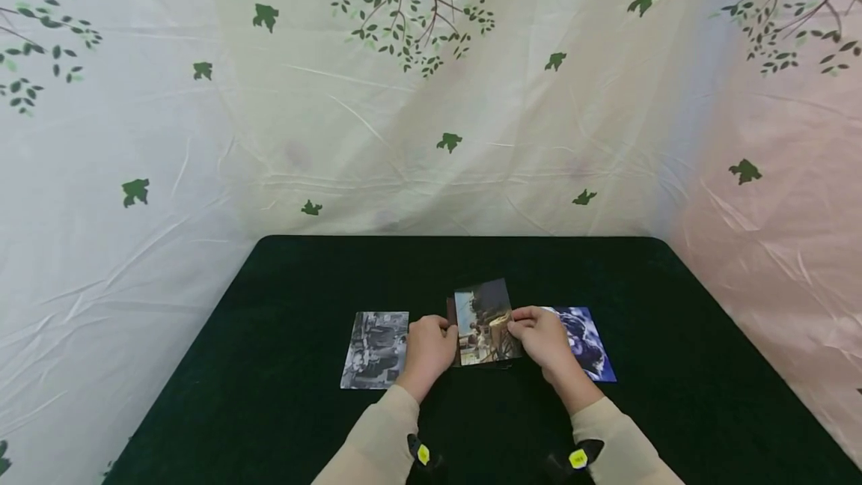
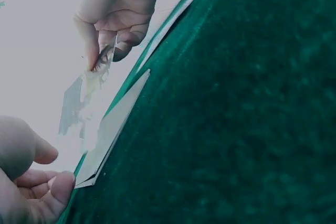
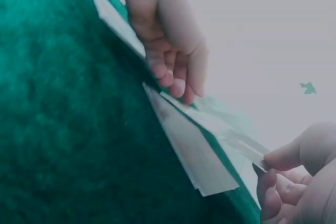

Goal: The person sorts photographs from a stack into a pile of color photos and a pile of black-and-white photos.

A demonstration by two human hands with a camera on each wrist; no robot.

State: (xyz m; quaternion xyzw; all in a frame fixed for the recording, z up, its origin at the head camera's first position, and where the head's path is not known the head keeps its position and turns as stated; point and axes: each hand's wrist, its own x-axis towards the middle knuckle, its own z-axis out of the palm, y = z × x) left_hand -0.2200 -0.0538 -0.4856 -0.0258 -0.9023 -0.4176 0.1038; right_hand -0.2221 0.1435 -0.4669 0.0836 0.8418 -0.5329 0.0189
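Observation:
A colour picture card (image 1: 483,320) is held up at a slant over a small pile of cards (image 2: 113,129) at the middle of the table. My right hand (image 1: 544,335) pinches its right edge between thumb and fingers, and the right wrist view shows this pinch. My left hand (image 1: 429,346) is at the left edge, thumb and fingers parted in the left wrist view; glare hides whether they touch the card. Left of it lies a black-and-white picture card (image 1: 373,350). A blue picture card (image 1: 589,346) lies partly under my right hand.
A dark green cloth covers the table (image 1: 283,283). Pale fabric (image 1: 377,118) printed with green leaves and branches hangs behind the table and at both sides. Both forearms come in from the near edge, with dark bands at the wrists.

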